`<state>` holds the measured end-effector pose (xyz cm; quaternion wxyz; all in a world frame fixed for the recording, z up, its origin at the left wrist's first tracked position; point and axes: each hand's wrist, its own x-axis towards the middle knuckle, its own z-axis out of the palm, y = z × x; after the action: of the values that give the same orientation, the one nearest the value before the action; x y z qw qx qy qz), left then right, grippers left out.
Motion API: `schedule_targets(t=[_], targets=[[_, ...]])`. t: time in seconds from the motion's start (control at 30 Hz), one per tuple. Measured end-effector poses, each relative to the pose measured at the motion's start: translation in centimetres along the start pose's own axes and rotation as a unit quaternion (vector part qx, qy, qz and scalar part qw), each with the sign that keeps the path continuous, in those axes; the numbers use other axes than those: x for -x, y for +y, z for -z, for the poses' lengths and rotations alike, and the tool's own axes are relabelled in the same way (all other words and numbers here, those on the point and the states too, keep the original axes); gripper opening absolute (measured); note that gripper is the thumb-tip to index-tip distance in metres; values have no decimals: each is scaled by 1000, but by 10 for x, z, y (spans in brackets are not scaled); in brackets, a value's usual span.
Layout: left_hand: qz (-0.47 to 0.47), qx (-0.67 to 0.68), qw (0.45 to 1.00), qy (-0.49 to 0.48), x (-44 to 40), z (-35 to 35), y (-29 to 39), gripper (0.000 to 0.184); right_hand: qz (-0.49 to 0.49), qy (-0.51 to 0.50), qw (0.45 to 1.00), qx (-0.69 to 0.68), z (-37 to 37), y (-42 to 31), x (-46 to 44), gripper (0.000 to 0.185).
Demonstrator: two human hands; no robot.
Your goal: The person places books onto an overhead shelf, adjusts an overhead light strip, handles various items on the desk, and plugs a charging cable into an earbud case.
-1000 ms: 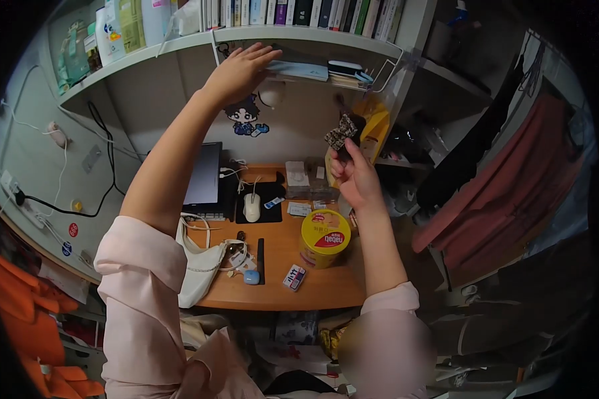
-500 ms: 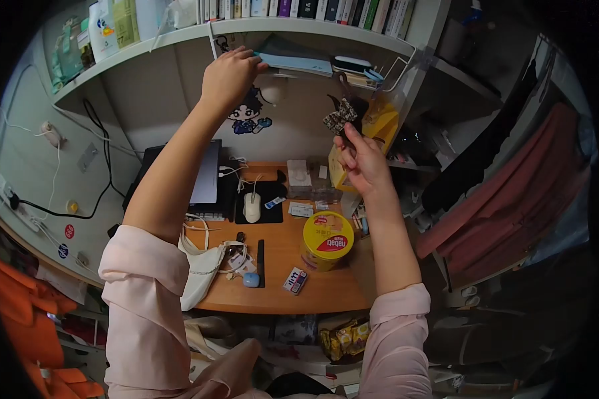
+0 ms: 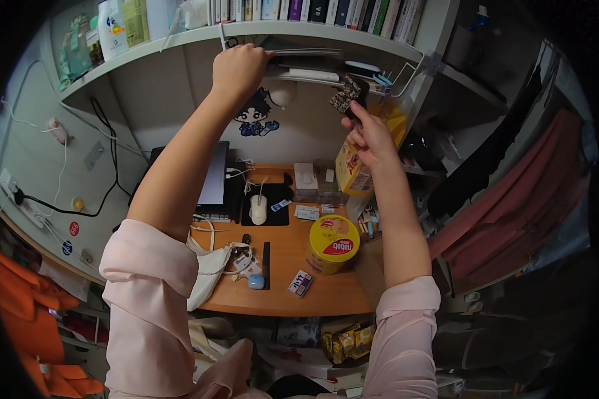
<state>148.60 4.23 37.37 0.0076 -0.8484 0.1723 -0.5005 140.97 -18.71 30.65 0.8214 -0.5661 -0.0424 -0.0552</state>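
My left hand (image 3: 241, 72), fingers closed, grips the left end of a thin flat folder (image 3: 309, 52), which is held up edge-on just under the white shelf (image 3: 313, 28). Below the folder a hanging rack holds a white flat item (image 3: 314, 74) and a dark case (image 3: 363, 68). To the right, my right hand (image 3: 369, 135) pinches a dark hair clip with a speckled bow (image 3: 346, 96) between thumb and fingers, in front of the rack's right part.
On the wooden desk (image 3: 286, 253) are a yellow round tub (image 3: 334, 243), a white mouse (image 3: 258, 209), a white bag (image 3: 207, 272) and a small blue case (image 3: 255, 282). A yellow box (image 3: 354, 169) stands behind my right wrist. Clothes (image 3: 512, 193) hang at the right.
My left hand has closed on the folder, which is lifted and tilted from lying flat on the rack. My right hand has moved slightly up with the clip.
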Motion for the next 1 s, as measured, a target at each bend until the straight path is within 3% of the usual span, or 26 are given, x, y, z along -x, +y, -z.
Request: schedule_targets(t=[0.37, 0.53, 0.83, 1.0], targets=[[21, 14, 999, -23, 1, -3, 2, 38, -4, 17, 1000, 14, -21, -5, -20, 23], [-14, 12, 1000, -3, 6, -4, 4, 34, 5, 64, 998, 13, -22, -2, -34, 27], [-67, 15, 998, 11, 12, -11, -9, 27, -19, 47, 999, -18, -17, 3, -30, 41], [-56, 33, 998, -12, 14, -8, -10, 26, -11, 86, 996, 16, -22, 0, -15, 43]])
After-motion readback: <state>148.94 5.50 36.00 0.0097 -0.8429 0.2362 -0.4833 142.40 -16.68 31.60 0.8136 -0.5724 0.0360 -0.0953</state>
